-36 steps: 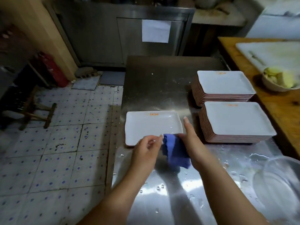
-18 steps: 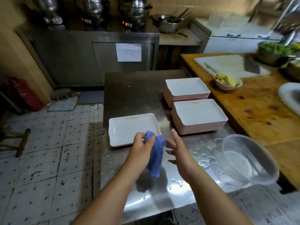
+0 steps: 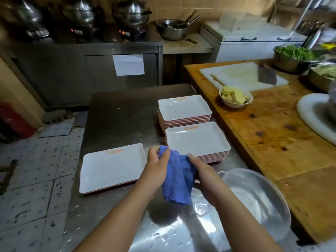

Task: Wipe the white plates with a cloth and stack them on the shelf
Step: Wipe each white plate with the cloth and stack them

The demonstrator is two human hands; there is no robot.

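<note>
Near right: clear bowl (image 3: 258,202) on wet steel table (image 3: 118,110). Blue cloth (image 3: 177,176) bunched above table, gripped by left hand (image 3: 157,169) at its top, right hand (image 3: 203,172) curled against its right side. Left of hands: single white plate (image 3: 111,168) flat on table. Farther right: near plate stack (image 3: 197,140), then far plate stack (image 3: 183,110).

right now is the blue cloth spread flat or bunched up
Bunched up. The cloth hangs crumpled between the left hand and right hand, above the table.
</note>
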